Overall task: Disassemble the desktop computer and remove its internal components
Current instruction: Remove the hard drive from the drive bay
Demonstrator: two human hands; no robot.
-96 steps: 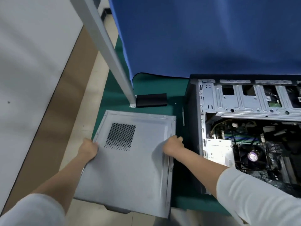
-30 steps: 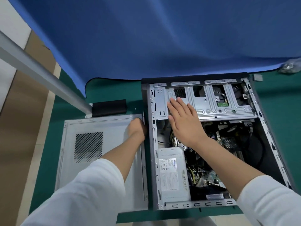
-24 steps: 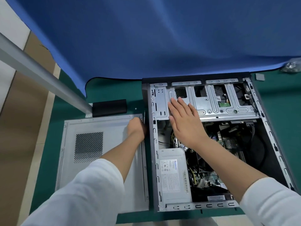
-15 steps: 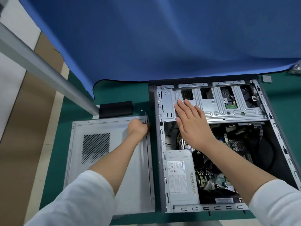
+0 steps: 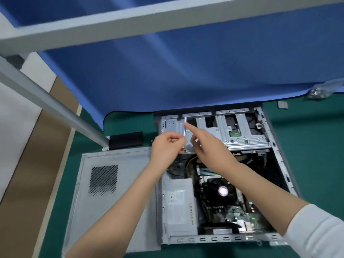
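The open desktop case lies on its side on the green mat. Its silver drive cage is at the far end, the grey power supply near left, and the CPU fan in the middle. My left hand hovers over the cage's left end, pinching a thin silver rod-like tool that stands upright. My right hand is beside it, index finger stretched to the tool's upper end and the other fingers curled. Both forearms cross over the case.
The removed grey side panel lies flat left of the case. A black block sits at the foot of a grey frame post. A blue cloth hangs behind. A clear bag of small parts and a grey square lie far right.
My left hand left the side panel's corner and rose over the drive cage with the thin tool. My right hand lifted off the cage and now points at the tool. The view tilted up.
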